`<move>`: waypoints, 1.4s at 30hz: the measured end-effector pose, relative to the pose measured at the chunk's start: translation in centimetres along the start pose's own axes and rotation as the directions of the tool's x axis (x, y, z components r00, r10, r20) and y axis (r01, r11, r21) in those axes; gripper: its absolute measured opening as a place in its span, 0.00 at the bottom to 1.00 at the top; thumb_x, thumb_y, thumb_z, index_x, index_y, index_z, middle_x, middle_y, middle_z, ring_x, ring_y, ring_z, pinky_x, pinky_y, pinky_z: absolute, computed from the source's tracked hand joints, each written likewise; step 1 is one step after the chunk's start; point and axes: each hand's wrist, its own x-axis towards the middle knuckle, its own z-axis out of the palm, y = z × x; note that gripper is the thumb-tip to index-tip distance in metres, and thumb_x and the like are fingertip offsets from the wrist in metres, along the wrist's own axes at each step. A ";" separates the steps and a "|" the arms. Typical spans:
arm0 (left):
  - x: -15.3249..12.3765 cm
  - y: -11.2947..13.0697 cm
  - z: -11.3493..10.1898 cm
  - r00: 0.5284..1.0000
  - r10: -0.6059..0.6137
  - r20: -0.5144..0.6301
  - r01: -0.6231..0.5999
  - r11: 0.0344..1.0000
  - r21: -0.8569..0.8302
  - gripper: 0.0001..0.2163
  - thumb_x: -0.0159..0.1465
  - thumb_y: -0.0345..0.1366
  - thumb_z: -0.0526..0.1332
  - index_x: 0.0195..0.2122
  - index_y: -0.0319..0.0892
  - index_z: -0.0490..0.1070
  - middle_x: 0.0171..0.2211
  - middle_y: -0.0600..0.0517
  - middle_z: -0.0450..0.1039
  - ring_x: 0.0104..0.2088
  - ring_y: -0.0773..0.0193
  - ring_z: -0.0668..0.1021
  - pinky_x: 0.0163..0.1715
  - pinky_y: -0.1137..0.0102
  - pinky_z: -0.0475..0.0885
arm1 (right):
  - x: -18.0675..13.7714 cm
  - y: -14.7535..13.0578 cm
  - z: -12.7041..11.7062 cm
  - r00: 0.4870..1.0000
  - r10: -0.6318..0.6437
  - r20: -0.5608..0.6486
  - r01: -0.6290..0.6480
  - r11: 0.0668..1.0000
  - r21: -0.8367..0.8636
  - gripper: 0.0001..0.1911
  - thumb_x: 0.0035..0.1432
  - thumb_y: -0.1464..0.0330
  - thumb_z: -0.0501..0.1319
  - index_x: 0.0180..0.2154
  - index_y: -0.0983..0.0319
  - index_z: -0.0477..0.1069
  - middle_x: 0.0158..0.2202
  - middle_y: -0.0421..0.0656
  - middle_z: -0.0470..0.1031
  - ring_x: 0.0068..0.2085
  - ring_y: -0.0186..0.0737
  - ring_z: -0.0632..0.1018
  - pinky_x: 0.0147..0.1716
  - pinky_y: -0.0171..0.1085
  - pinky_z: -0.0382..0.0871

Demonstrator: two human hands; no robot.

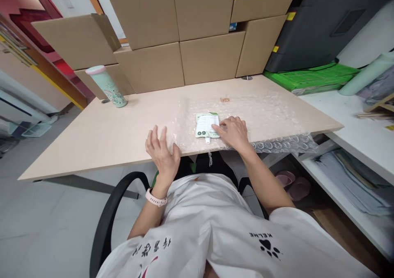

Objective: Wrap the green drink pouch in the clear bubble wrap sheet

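A small white and green spout pouch (207, 125) with a white cap lies flat on a sheet of clear bubble wrap (264, 120) spread over the table. My right hand (234, 131) rests at the pouch's right edge, its thumb on the pouch and its other fingers stretched over the wrap. To the left of the pouch, my left hand (163, 150) is raised near the table's front edge with fingers apart, holding nothing. Behind the pouch lies a small orange-brown bundle (225, 99), perhaps rubber bands.
A mint tumbler (107, 87) with a pink lid stands at the back left of the wooden table (92, 134). Cardboard boxes (150, 68) are stacked along the back. At the right are a green folded crate (310, 77) and a white shelf (335, 109).
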 end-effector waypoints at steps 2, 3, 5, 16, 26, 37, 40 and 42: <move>-0.5 -0.1 -0.3 0.990 0.069 0.127 -0.070 0.998 0.005 0.22 0.69 0.44 0.59 0.63 0.54 0.62 0.70 0.52 0.54 0.72 0.36 0.50 0.68 0.31 0.28 | 0.2 0.1 0.4 0.999 0.049 0.023 -0.051 0.994 0.094 0.14 0.51 0.54 0.71 0.29 0.53 0.70 0.39 0.48 0.77 0.54 0.63 0.73 0.44 0.57 0.73; -0.8 -0.1 -0.3 0.976 0.102 0.195 -0.104 0.995 0.000 0.19 0.69 0.44 0.60 0.61 0.53 0.65 0.67 0.51 0.60 0.71 0.37 0.54 0.68 0.31 0.27 | 0.3 0.1 0.8 0.995 0.083 0.054 -0.090 0.986 0.139 0.15 0.49 0.55 0.72 0.31 0.53 0.70 0.41 0.47 0.77 0.52 0.61 0.74 0.43 0.56 0.74; -1.5 -0.1 -0.3 0.943 0.147 0.299 -0.149 0.989 -0.018 0.17 0.69 0.44 0.60 0.58 0.51 0.68 0.62 0.50 0.68 0.68 0.39 0.62 0.68 0.33 0.27 | 0.5 -0.1 1.7 0.976 0.153 0.156 -0.190 0.945 0.265 0.18 0.49 0.56 0.72 0.38 0.53 0.69 0.42 0.45 0.78 0.46 0.55 0.78 0.39 0.52 0.76; -3.5 0.5 1.3 0.931 0.145 0.335 -0.147 0.989 -0.021 0.14 0.69 0.37 0.59 0.55 0.50 0.70 0.53 0.47 0.74 0.53 0.41 0.77 0.54 0.33 0.70 | 2.7 2.7 3.3 0.964 0.179 0.195 -0.249 0.862 0.441 0.15 0.58 0.59 0.64 0.46 0.56 0.74 0.38 0.45 0.77 0.30 0.43 0.78 0.22 0.40 0.72; -5.0 0.1 0.5 0.988 0.015 0.156 -0.026 0.997 0.067 0.11 0.72 0.41 0.54 0.55 0.52 0.64 0.62 0.50 0.64 0.67 0.44 0.63 0.60 0.38 0.64 | -1.2 -2.7 6.2 0.948 0.065 0.312 -0.251 0.756 0.605 0.13 0.63 0.58 0.57 0.46 0.54 0.72 0.41 0.44 0.78 0.36 0.46 0.80 0.35 0.50 0.79; -5.5 -1.6 0.0 0.986 0.042 0.161 -0.060 0.992 0.115 0.12 0.74 0.44 0.47 0.49 0.50 0.66 0.56 0.51 0.69 0.63 0.50 0.68 0.65 0.43 0.58 | -5.0 -4.5 6.8 0.982 -0.131 0.133 0.119 0.989 0.088 0.17 0.69 0.63 0.47 0.48 0.55 0.73 0.45 0.48 0.76 0.49 0.57 0.78 0.49 0.58 0.70; -5.4 -1.8 0.2 0.991 0.028 0.133 -0.040 0.995 0.089 0.11 0.73 0.45 0.49 0.46 0.50 0.68 0.50 0.50 0.71 0.59 0.49 0.71 0.64 0.41 0.59 | -5.4 -4.5 6.7 0.978 -0.195 0.076 0.195 0.981 0.010 0.18 0.70 0.63 0.45 0.49 0.54 0.72 0.41 0.47 0.77 0.46 0.54 0.79 0.47 0.56 0.71; -5.3 -1.8 0.2 0.993 0.024 0.113 -0.034 0.996 0.080 0.09 0.72 0.43 0.52 0.43 0.49 0.69 0.46 0.49 0.73 0.55 0.48 0.74 0.60 0.39 0.62 | -5.6 -4.7 6.8 0.974 -0.222 0.039 0.223 0.975 -0.025 0.18 0.70 0.62 0.45 0.50 0.53 0.72 0.39 0.47 0.78 0.43 0.53 0.79 0.46 0.54 0.71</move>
